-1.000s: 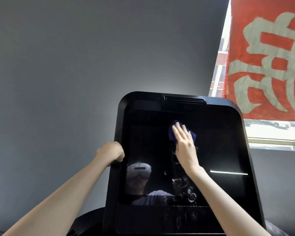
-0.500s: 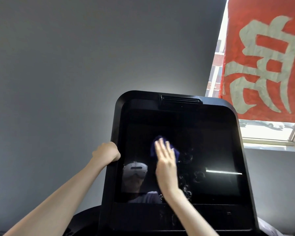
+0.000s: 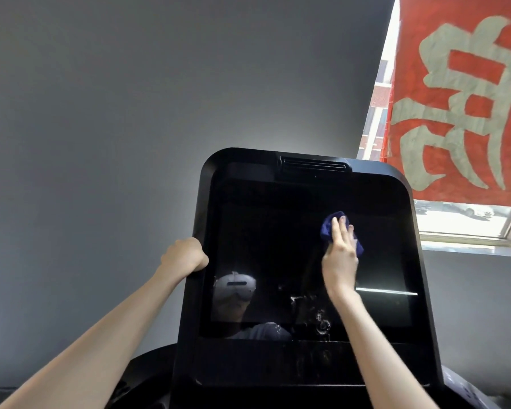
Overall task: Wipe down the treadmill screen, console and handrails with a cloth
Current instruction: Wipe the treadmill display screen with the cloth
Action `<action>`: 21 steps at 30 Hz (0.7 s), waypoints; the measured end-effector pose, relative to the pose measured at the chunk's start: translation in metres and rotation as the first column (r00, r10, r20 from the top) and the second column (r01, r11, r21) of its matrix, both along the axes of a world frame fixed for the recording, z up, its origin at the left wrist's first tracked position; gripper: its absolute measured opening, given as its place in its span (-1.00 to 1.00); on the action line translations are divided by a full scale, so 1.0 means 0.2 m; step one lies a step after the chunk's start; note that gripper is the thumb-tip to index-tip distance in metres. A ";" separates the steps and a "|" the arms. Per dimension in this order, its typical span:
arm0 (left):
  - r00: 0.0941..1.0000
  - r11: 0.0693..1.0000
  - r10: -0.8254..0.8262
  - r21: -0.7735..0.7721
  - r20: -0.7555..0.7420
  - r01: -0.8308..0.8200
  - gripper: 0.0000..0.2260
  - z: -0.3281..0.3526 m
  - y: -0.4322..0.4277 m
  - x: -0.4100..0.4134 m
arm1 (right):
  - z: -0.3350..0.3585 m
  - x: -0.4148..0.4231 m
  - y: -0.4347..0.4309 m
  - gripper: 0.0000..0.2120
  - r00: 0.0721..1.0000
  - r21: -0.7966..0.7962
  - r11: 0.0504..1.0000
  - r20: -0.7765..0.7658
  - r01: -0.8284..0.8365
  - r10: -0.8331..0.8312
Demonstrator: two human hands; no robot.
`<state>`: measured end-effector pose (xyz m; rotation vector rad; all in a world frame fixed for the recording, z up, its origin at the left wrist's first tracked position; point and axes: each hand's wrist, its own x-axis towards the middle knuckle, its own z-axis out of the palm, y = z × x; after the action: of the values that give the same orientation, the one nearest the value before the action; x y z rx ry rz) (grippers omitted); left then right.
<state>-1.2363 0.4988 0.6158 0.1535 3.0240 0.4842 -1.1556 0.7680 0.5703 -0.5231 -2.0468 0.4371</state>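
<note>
Big glossy black treadmill screen (image 3: 278, 246) stands upright in front of the person, w/ a plain grey wall (image 3: 130, 113) behind it. The right hand (image 3: 340, 258) is flat, fingers straight and close together, pressing a small dark blue cloth (image 3: 328, 228) onto the glass in the upper right part. The left hand (image 3: 183, 255) is curled round the left edge of the black plastic frame (image 3: 196, 305), approx halfway up. Wet-looking smears (image 3: 319, 320) sit low on the glass. 1 red banner (image 3: 460, 98) w/ pale lettering hangs in the window, top right.
</note>
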 end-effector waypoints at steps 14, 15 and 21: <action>0.998 0.994 -0.017 0.102 -0.068 0.024 -0.82 -0.06 -0.05 -0.01 | -0.03 -0.02 -0.09 -0.35 0.990 0.121 0.982 0.036 -0.142 0.139; 0.998 0.993 -0.018 0.112 -0.064 0.025 -0.81 -0.07 -0.06 -0.01 | 0.01 -0.04 -0.07 -0.34 0.998 0.027 0.998 0.006 -0.065 0.064; 0.999 0.995 -0.020 0.098 -0.027 0.023 -0.74 -0.03 -0.04 -0.03 | -0.29 -0.02 -0.57 -0.22 0.976 0.246 0.945 0.042 -0.216 0.213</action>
<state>-1.2426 0.4917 0.6094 0.1996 3.0208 0.6345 -1.1594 0.6531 0.5119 -0.1515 -2.1436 0.2969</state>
